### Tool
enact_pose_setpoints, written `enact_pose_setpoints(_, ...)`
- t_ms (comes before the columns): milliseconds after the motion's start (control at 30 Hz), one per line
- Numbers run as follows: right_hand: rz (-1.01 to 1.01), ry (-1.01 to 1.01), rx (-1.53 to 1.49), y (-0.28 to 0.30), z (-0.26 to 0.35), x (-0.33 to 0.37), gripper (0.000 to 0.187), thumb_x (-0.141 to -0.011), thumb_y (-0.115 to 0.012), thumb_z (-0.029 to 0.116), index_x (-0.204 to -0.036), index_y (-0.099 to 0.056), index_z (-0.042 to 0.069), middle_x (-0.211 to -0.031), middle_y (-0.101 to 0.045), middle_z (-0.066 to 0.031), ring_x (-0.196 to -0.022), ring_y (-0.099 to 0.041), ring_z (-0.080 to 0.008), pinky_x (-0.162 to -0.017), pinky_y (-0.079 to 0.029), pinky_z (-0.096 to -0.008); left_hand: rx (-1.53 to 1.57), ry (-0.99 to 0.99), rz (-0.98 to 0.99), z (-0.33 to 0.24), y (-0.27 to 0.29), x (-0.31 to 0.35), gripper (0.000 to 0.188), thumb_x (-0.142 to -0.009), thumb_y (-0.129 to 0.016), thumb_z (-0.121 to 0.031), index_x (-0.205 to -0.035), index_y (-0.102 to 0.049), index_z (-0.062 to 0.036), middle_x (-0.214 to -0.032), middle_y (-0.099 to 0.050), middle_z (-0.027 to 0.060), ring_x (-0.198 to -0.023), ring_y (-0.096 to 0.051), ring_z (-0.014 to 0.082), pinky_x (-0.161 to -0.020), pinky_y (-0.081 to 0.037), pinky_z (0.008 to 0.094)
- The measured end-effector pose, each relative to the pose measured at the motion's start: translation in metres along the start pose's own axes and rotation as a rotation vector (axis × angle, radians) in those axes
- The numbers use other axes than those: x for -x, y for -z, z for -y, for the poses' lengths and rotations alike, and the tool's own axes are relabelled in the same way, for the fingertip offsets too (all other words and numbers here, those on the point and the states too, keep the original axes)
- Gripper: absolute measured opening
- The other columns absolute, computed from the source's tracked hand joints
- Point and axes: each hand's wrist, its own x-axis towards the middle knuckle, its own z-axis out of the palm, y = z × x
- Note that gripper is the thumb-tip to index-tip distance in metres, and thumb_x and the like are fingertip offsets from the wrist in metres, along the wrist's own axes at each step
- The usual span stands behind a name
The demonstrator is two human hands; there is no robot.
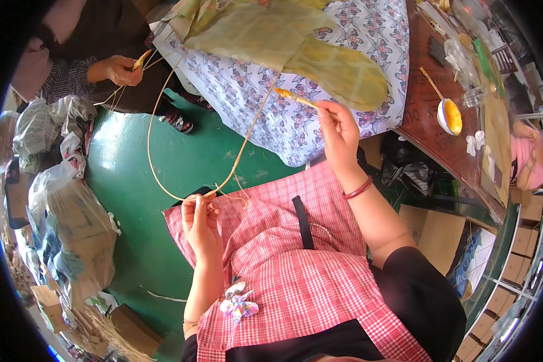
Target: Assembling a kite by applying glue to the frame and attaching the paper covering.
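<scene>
My left hand (201, 224) pinches a hoop (151, 153) of thin bent cane-like strip at its lower end. The hoop rises in a long loop from my lap toward the cloth-covered table. In my right hand (341, 130), raised over the table's near edge, is a thin stick (301, 98) with yellow-orange paste on its end. The pasted tip lies against or very near the hoop's right side; I cannot tell whether they touch. Loose thin ends stick out by my left fingers. Sheer olive-yellow fabric (342, 72) lies beyond the tip.
Patterned cloth (301, 142) covers the table. At left, another person's hand (116, 71) holds a yellow-tipped stick and thin strips. A bowl (450, 117) of yellow paste with a stick beside it stands on the brown board (419, 114). Plastic-wrapped bundles (78, 223) crowd the left floor.
</scene>
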Motion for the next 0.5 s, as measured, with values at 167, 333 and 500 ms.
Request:
enact_pose_setpoints(167,0.022,0.18,0.23,-0.005,-0.011,-0.021,0.011,-0.089,-0.056,0.008,-0.096,-0.061,0.001,-0.076,-0.055,-0.0039,-0.065,-0.051,-0.01,-0.059,-0.041,-0.0229,0.011,0.028,0.012,0.005,0.008,-0.005,0.005,-0.092,-0.051,-0.009,-0.095,-0.053,-0.0062,-0.092,-0.064,0.0114,-0.071,-0.058,0.011,-0.063,-0.049,0.0213)
enact_pose_setpoints(333,0.062,0.255,0.401,-0.007,-0.018,-0.031,0.012,-0.091,-0.055,0.008,-0.099,-0.061,0.001,-0.079,-0.051,0.0004,-0.066,-0.047,-0.0056,-0.059,-0.039,-0.019,0.0,0.059,-0.01,0.006,0.008,-0.004,0.005,-0.092,-0.052,-0.01,-0.096,-0.053,-0.0066,-0.092,-0.064,0.0108,-0.071,-0.057,0.0102,-0.063,-0.049,0.021)
enact_pose_setpoints(500,0.16,0.353,0.472,-0.009,-0.008,-0.033,0.011,-0.09,-0.056,0.008,-0.098,-0.061,0.001,-0.079,-0.051,-0.0003,-0.064,-0.047,-0.0066,-0.059,-0.038,-0.0183,0.025,0.078,-0.019,0.008,0.013,-0.005,0.006,-0.091,-0.054,-0.01,-0.096,-0.052,-0.0067,-0.092,-0.064,0.0107,-0.072,-0.057,0.0094,-0.064,-0.048,0.0205)
